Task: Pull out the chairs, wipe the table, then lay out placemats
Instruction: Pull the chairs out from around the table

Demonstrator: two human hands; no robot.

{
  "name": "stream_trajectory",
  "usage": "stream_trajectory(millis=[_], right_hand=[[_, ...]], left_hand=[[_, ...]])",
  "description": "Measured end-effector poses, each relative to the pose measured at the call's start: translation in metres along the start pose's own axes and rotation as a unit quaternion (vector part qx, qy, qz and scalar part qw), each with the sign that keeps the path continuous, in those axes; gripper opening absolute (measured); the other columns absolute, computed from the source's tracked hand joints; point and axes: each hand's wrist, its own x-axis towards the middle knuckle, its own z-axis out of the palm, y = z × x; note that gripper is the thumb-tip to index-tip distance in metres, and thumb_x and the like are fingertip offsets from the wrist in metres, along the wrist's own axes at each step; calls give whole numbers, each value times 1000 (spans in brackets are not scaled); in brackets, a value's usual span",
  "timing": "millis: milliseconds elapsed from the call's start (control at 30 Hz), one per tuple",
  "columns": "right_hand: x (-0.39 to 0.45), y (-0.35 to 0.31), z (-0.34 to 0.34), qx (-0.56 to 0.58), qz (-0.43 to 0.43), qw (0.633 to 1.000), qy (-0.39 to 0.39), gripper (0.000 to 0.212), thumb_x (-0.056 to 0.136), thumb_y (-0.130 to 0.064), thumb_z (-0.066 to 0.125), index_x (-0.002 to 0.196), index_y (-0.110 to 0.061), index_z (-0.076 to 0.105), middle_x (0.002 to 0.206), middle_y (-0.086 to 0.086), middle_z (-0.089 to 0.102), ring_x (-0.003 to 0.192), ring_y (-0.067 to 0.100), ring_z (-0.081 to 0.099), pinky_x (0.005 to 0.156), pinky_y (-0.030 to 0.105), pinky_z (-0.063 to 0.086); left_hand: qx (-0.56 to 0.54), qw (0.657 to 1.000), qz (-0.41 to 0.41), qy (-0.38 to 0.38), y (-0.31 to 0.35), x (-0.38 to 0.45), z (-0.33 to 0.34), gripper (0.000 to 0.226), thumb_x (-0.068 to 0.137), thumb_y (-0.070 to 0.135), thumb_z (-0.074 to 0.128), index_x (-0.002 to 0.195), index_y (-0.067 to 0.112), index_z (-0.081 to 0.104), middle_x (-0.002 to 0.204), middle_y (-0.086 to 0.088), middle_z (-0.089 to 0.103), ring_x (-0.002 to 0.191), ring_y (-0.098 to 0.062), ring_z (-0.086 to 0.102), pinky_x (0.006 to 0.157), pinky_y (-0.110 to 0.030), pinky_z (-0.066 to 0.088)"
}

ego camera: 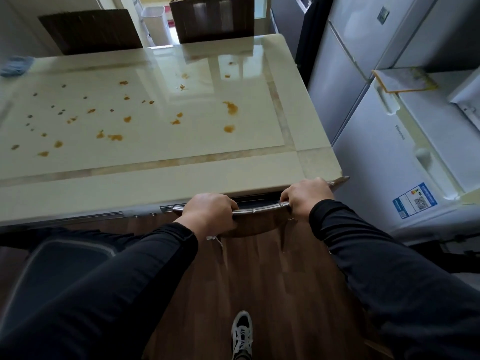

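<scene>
A glossy cream table [181, 175] fills the upper left, spattered with several orange stains [230, 108]. At its near edge stands a dark wooden chair with a curved metal top rail [259, 210], pushed close to the table. My left hand [207, 213] grips the rail's left part and my right hand [306, 197] grips its right part. Two more dark chair backs, one at the left [91, 31] and one at the right [211, 19], stand at the table's far side. A blue cloth [17, 66] lies at the far left edge of the table.
White refrigerators [389, 141] stand close along the table's right side, leaving a narrow gap. A yellow-edged pad [405, 80] rests on one of them. A white bin [155, 22] stands beyond the far chairs. A dark cushioned seat [59, 261] is at lower left. My shoe [242, 333] is on the floor.
</scene>
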Motion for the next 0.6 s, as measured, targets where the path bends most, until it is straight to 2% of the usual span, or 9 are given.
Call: stream_trajectory(millis=[133,200,233,267,300,333,400,500,600], right_hand=[[-15,-10,-1,-11,51,999,8,42,85,-22,59,124,-39,59,127,-7,58,126,22,45,103,44,33],[-28,-17,1,17,68,997,27,57,85,-17,59,139,-31,47,140,0,50,137,27,36,115,53,23],[-37,-21,2,34,67,997,32,65,86,-16,59,146,-28,39,147,2,44,143,29,28,118,56,15],[-45,-24,2,49,63,996,37,71,87,-16,61,151,-27,32,152,2,37,148,29,20,120,58,10],[-53,-26,3,62,60,995,44,74,88,-18,62,153,-26,27,156,1,33,150,28,15,120,58,7],[-62,-28,3,74,59,994,51,75,89,-21,63,154,-25,25,157,0,30,151,27,13,121,58,7],[-78,-34,0,105,59,991,61,75,91,-28,63,155,-25,25,159,0,29,151,27,14,121,56,10],[-101,-49,-10,140,47,986,75,73,92,-35,63,154,-22,27,158,2,31,149,28,19,121,52,17],[-125,-74,-22,150,13,982,117,69,92,-37,62,152,-19,32,152,5,39,143,27,28,119,47,23]], left_hand=[[23,999,22,24,2,-6,4,36,80,43,57,115,44,65,107,15,69,97,-17,64,71,-26,45],[56,997,36,44,3,-9,7,37,83,44,56,118,38,66,113,12,69,108,-18,62,85,-29,45],[79,995,43,51,2,-9,10,38,84,46,56,119,34,66,117,8,69,116,-19,59,100,-34,40],[100,992,47,60,1,-9,14,40,85,48,57,121,30,65,121,5,67,124,-21,54,115,-41,28],[113,990,45,73,0,-10,17,46,86,49,59,125,25,62,126,1,65,133,-24,48,122,-49,14],[117,988,36,89,0,-13,19,52,86,48,61,129,21,57,131,-2,61,140,-27,40,122,-54,5],[93,987,12,127,3,-27,22,62,86,41,63,141,18,46,144,-5,51,148,-28,27,121,-58,-1],[6,986,-18,168,15,-57,26,74,86,29,60,152,18,29,158,-3,33,153,-24,13,122,-55,-1],[-75,975,-52,201,23,-98,27,76,87,33,59,154,20,27,161,-1,29,153,-20,13,123,-52,1]])
